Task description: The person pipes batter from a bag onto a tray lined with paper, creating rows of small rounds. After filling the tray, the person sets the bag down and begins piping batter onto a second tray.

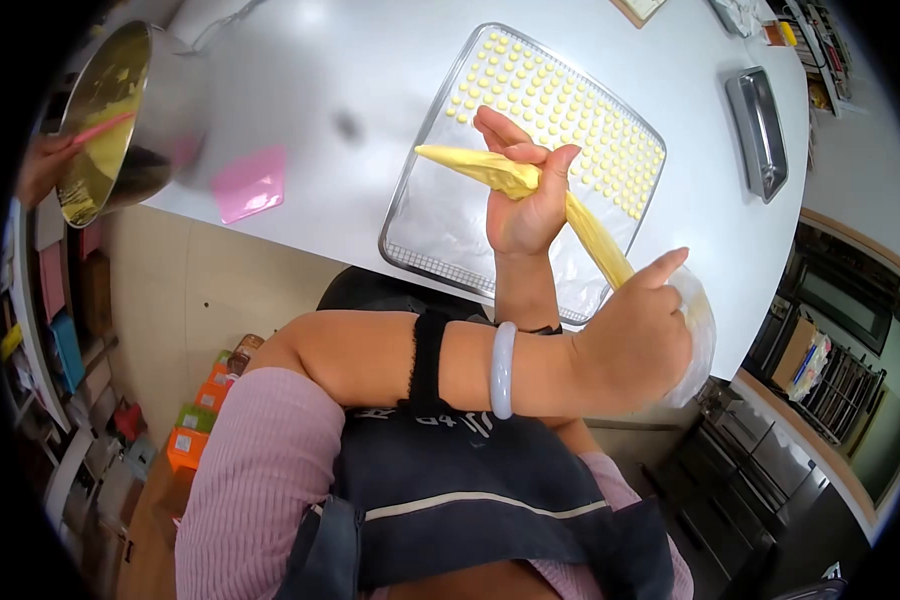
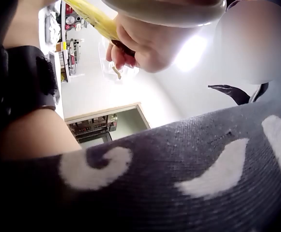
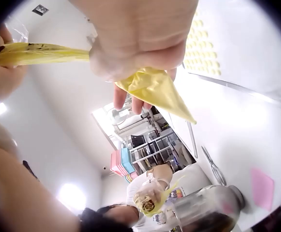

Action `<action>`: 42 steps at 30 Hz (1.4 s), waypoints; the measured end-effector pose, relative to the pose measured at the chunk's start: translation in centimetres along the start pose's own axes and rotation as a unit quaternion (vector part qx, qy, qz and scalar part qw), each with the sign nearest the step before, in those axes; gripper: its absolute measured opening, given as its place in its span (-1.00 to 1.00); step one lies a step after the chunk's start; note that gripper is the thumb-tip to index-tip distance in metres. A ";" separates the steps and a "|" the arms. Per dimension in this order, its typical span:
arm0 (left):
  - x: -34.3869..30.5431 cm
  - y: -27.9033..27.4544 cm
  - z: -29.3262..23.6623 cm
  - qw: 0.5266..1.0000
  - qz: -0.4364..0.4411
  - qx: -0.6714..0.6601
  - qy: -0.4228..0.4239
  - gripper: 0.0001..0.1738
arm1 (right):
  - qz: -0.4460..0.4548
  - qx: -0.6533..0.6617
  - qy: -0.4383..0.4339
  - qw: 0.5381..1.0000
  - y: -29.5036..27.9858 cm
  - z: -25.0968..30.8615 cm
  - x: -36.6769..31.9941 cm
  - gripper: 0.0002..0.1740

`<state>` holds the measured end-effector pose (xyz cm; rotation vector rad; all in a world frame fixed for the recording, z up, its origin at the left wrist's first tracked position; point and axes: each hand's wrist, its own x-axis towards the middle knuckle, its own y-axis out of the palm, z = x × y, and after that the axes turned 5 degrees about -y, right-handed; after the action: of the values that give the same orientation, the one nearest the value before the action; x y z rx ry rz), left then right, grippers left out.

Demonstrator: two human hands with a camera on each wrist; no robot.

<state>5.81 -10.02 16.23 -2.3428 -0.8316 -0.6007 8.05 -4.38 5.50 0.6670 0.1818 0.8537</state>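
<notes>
While the left hand (image 1: 635, 345) is gripping the piping bag (image 1: 492, 171) at right, the right hand (image 1: 528, 215) is grasping midway, ideally keeping it taut.

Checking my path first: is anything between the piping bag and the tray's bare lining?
Nothing visible stands between the piping bag and the bare lining on the near part of the tray. The right hand and forearm cover part of that lining in the head view; the yellow dots lie beyond.
</notes>
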 end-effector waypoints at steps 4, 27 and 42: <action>-0.9 0.7 0.7 0.998 0.013 -0.063 -0.024 -0.90 | -0.010 0.036 0.017 0.999 -0.8 -1.2 -0.1 -0.33; -8.0 -5.5 17.9 0.537 -0.111 -0.578 -0.604 -0.63 | 0.016 -0.029 -0.069 0.997 -4.5 -5.0 3.5 -0.10; -8.1 -4.8 20.6 0.340 -0.183 -0.716 -0.582 -0.58 | 0.074 -0.229 -0.046 0.969 -4.0 -6.8 3.5 -0.22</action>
<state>1.29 2.97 -1.81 -4.2527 -2.0054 1.1669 10.13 -0.38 -1.89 0.2864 -0.1503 0.9649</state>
